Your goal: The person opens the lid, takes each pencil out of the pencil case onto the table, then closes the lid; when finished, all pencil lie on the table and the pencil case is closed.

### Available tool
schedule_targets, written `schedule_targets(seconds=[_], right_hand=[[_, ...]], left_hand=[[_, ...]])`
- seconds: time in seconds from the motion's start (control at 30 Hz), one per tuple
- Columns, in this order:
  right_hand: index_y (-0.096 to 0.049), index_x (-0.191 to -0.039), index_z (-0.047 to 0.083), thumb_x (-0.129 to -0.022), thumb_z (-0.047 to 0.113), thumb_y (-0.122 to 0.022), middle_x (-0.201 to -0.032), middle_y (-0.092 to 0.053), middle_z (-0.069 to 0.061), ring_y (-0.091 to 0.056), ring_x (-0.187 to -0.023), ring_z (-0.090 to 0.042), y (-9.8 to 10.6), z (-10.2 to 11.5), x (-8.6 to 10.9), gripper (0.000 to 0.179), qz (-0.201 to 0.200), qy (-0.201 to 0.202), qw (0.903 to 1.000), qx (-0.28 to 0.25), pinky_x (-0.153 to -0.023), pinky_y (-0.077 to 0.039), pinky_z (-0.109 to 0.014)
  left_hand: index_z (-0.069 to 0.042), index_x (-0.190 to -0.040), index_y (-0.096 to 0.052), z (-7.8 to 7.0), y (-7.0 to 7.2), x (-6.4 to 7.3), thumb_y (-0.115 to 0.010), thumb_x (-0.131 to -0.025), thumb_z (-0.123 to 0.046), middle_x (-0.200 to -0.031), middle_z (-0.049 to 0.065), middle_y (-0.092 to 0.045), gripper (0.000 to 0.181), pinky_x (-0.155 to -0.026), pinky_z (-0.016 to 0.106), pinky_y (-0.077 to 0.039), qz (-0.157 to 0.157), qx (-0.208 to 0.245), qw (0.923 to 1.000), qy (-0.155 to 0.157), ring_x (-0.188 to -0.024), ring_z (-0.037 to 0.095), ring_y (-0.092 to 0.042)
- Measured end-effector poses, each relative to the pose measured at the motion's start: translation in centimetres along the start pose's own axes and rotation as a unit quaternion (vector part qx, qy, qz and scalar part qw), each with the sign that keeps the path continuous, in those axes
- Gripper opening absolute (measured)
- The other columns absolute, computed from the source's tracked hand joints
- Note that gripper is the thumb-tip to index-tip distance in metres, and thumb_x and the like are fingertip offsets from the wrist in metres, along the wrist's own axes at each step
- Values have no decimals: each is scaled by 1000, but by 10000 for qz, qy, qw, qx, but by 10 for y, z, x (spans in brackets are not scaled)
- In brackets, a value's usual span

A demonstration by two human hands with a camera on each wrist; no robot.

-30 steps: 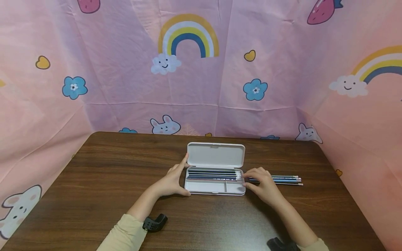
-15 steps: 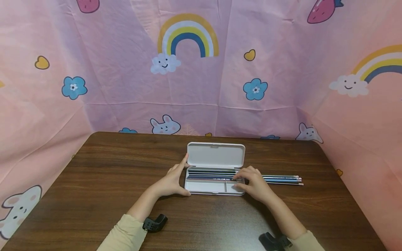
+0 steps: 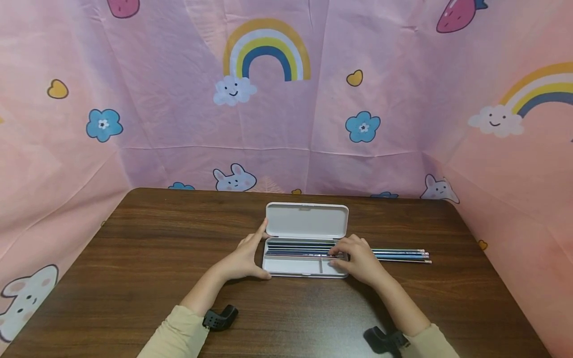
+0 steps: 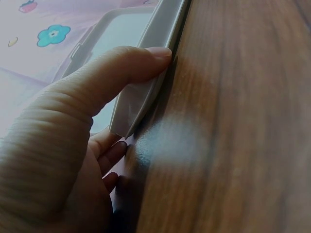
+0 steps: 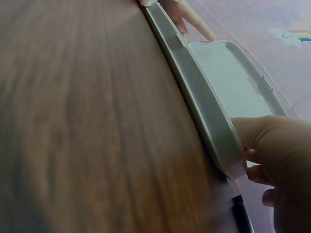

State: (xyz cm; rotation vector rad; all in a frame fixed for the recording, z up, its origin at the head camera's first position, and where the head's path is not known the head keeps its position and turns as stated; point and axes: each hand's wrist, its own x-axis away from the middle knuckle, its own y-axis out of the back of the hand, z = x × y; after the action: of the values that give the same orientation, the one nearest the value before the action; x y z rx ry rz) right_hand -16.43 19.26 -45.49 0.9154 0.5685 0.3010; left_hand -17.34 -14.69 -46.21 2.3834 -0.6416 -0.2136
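Observation:
A white pencil case (image 3: 293,267) lies open on the table, its lid (image 3: 309,221) tipped back. Dark pencils (image 3: 300,248) fill its rear compartment. My left hand (image 3: 243,258) spans its left end. In the left wrist view the thumb (image 4: 146,63) presses the case's front wall, and the other fingers reach behind the end. My right hand (image 3: 360,258) bends over the right end, index finger and thumb at the pencil ends. In the right wrist view its thumb goes inside the rim, with other fingers outside. I cannot tell whether it pinches a pencil.
More pencils (image 3: 403,255) lie on the brown wooden table (image 3: 201,214), right of the case, partly behind my right hand. A printed cloth (image 3: 286,124) hangs behind and at both sides. Each wrist wears a black device (image 3: 219,318).
My right hand has moved left from the case's right edge to over the pencil ends inside. My left hand and the case stay where they were.

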Motion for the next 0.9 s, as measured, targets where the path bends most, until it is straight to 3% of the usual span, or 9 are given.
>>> schedule_targets(seconds=[0.5,0.67,0.9], right_hand=[[-74,-89,21,-76,28,-80,-89,-65,10,-50,-83,-11,3,10,-9,16,404,-191,9972,605,-73,-33,-36],[-75,-90,19,-73,25,-83,-88,-65,10,-50,-83,-11,2,8,-7,19,197,-189,9988,396,-74,-33,-37],[-74,-106,16,-73,24,-84,-99,-65,6,-46,-79,-12,4,5,-5,36,133,-214,9995,200,-74,-31,-36]], left_hand=[[-29,-154,9,1,1,0,-92,-59,-30,-140,3,-40,138,-102,60,-21,-61,-70,9999,-131,-133,30,-26],[-34,-153,10,1,0,0,-91,-60,-29,-141,2,-39,138,-103,59,-21,-31,-66,10000,-60,-133,28,-25],[-34,-153,10,1,-1,-1,-91,-60,-29,-141,1,-39,137,-103,59,-21,-37,-47,10000,-48,-134,28,-25]])
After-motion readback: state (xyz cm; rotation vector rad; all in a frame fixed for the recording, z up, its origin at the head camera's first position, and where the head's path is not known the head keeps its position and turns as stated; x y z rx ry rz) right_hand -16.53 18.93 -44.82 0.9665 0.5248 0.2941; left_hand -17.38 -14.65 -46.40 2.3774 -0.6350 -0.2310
